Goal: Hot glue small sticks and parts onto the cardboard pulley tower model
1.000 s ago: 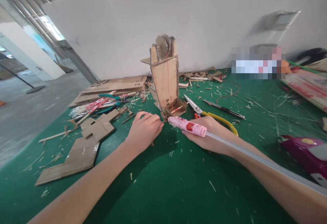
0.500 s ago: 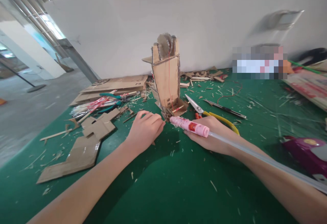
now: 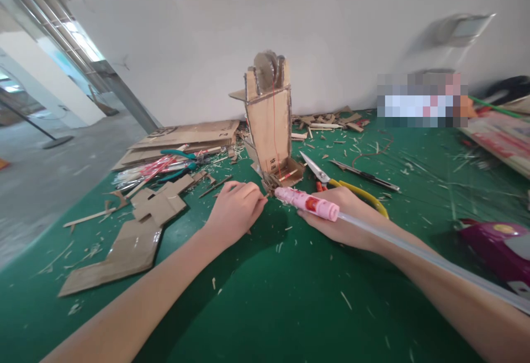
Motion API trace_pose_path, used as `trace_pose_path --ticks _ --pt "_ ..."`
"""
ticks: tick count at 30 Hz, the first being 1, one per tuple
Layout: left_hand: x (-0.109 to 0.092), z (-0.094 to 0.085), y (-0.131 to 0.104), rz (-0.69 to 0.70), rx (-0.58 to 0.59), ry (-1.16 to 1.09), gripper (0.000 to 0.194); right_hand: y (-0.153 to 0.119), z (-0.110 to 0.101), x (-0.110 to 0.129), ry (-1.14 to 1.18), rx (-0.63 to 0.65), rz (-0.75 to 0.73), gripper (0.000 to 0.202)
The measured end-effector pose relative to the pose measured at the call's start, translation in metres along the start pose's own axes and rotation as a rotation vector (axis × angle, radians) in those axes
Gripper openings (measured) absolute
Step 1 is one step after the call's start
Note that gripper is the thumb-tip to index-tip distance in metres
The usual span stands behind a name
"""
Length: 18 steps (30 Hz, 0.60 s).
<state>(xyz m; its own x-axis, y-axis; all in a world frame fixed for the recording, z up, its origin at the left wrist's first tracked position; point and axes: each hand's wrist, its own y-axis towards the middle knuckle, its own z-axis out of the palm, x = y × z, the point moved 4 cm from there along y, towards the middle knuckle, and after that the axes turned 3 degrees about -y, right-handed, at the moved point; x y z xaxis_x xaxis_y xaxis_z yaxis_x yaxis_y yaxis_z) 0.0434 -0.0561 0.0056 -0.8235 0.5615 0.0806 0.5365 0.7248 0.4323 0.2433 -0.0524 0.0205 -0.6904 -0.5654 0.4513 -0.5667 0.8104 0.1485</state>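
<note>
A tall cardboard model stands upright on the green table, with a cardboard wheel at its top and a red thread hanging down its front. My left hand is closed beside the model's lower front corner, fingers curled; whatever they pinch is hidden. In my right hand is a pink hot glue gun, its grip hidden behind the body. From its rear a long translucent glue stick runs back over my forearm. The gun's front end meets the model's base, where the exact contact cannot be seen.
Yellow-handled scissors and a craft knife lie right of the model. Cut cardboard, teal-handled pliers and stacked cardboard sheets are on the left. A purple device sits at the right. Scraps litter the table.
Almost nothing differs. The view has shifted very slightly, while both hands, the glue gun and the cardboard model keep their positions relative to each other.
</note>
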Motion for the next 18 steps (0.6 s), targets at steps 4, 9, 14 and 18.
trace_pose_path --ticks 4,9,14,18 --pt "0.0012 0.0034 0.0008 -0.06 0.059 -0.014 0.025 0.0003 -0.0004 0.0004 -0.003 -0.001 0.008 0.033" --pt "0.0025 0.0057 0.0011 -0.108 0.096 -0.007 0.021 0.0011 -0.0005 0.0011 -0.007 -0.004 0.003 0.033" --pt "0.003 0.006 0.0013 -0.173 0.096 -0.002 0.015 0.0016 -0.0023 0.004 -0.007 -0.037 -0.008 0.031" --pt "0.0041 0.0061 0.0016 -0.213 0.084 -0.007 0.013 0.0022 -0.0033 0.0056 0.011 -0.053 -0.026 0.03"
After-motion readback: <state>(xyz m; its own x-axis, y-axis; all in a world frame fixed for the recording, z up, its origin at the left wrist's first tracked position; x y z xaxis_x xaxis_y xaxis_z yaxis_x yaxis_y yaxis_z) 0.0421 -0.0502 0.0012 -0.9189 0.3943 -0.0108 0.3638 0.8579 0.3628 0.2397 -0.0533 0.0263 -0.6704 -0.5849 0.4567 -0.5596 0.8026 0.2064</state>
